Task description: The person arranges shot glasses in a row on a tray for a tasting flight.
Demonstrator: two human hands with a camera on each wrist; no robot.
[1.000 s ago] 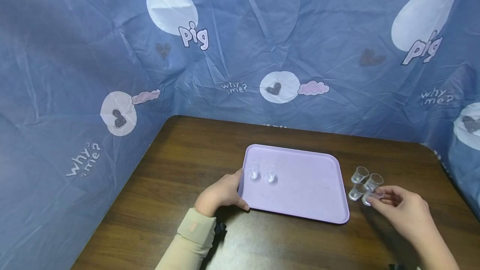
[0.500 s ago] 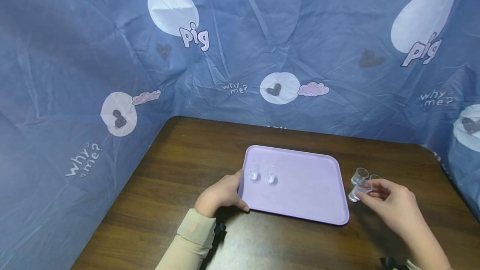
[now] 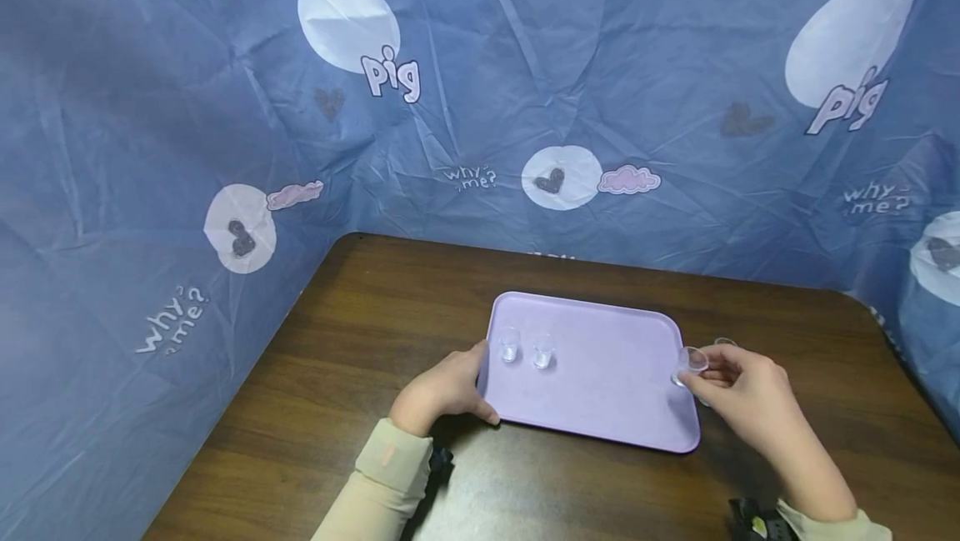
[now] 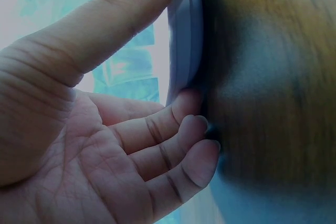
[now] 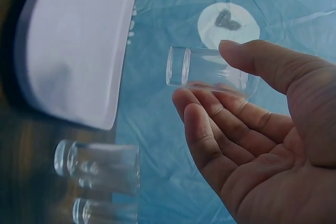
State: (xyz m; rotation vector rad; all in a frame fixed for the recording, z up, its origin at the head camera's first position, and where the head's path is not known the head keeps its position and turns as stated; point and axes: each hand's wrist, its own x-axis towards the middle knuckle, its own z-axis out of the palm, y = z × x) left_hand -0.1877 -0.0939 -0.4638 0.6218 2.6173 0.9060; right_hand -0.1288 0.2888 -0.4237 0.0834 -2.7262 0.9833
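A clear shot glass [image 3: 692, 360] is pinched between thumb and fingers of my right hand [image 3: 750, 395], above the right rim of the lilac tray [image 3: 600, 383]. The right wrist view shows that held glass [image 5: 202, 66] sideways in the picture, its thick base pointing away from the palm. Two more shot glasses, a left one [image 3: 509, 345] and a right one [image 3: 543, 353], stand upright on the tray's left part. My left hand [image 3: 446, 387] holds the tray's near left corner, thumb at the front edge and fingers along the left side.
Just right of the tray stand other shot glasses, mostly hidden behind the right hand; two, a nearer one [image 5: 105, 166] and a lower one [image 5: 107, 211], appear in the right wrist view. A brown wooden table [image 3: 360, 316] meets a blue printed cloth [image 3: 450, 107] behind.
My right hand has lifted one shot glass from the group at the right and carried it left to the tray's right rim. The left hand and tray stay put.
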